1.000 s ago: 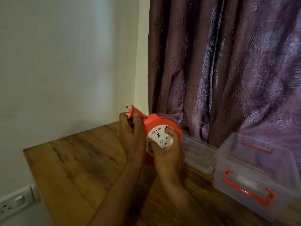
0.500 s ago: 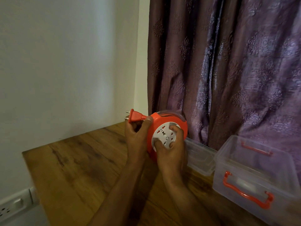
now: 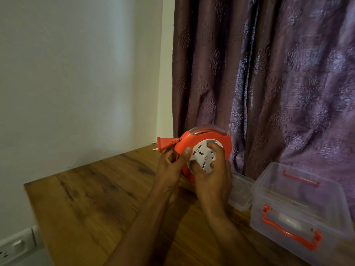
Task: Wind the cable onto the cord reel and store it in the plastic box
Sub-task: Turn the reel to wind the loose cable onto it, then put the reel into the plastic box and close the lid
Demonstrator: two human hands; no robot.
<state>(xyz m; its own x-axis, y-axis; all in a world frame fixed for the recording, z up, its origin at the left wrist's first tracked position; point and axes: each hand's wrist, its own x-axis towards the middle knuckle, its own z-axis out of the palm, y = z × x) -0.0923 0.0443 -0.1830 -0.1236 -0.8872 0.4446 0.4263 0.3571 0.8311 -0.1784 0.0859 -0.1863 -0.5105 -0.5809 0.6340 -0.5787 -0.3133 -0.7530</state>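
hands (image 3: pixel 192 169) gripping cord reel (image 3: pixel 207 143), cable seemingly wound

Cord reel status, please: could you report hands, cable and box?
Left hand and right hand both gripping cord reel. Plug drawn up at reel's edge. Plastic box open, nothing blocking.

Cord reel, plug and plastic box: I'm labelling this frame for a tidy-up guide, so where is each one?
cord reel (image 3: pixel 226 143): head view, on the orange rim at its upper right.
plug (image 3: pixel 163 145): head view, on the orange plug body.
plastic box (image 3: pixel 299 191): head view, on its clear near rim.
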